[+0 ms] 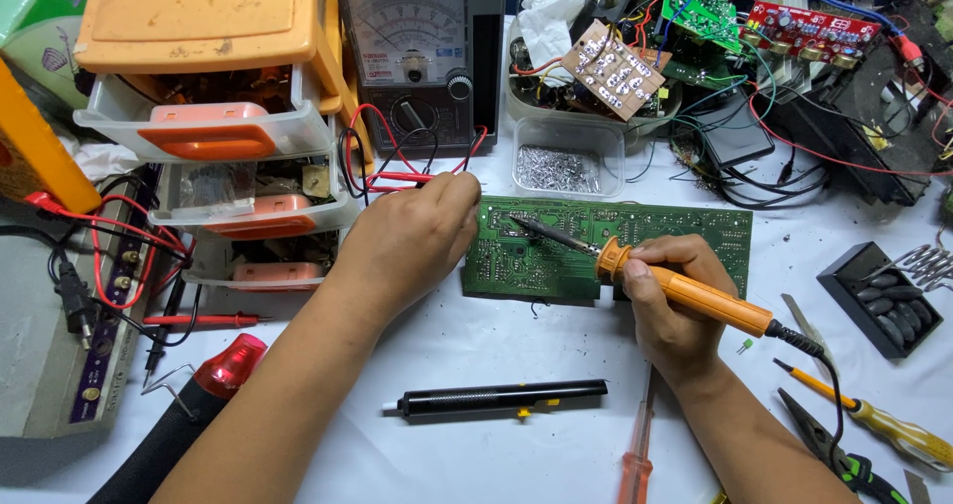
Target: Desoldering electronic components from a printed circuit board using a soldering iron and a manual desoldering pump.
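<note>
meter (pixel 422 52), drawers (pixel 223 132), desoldering pump (pixel 496 400) around board (pixel 635 241)

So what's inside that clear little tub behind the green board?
The clear tub holds a heap of small silvery metal bits, too small to identify. Its frosted walls blur the rest of the inside.

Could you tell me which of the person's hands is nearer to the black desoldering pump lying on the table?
The right. The right hand, holding the orange soldering iron, sits just above and right of the desoldering pump. The left hand rests farther up, at the green circuit board's left edge.
</note>
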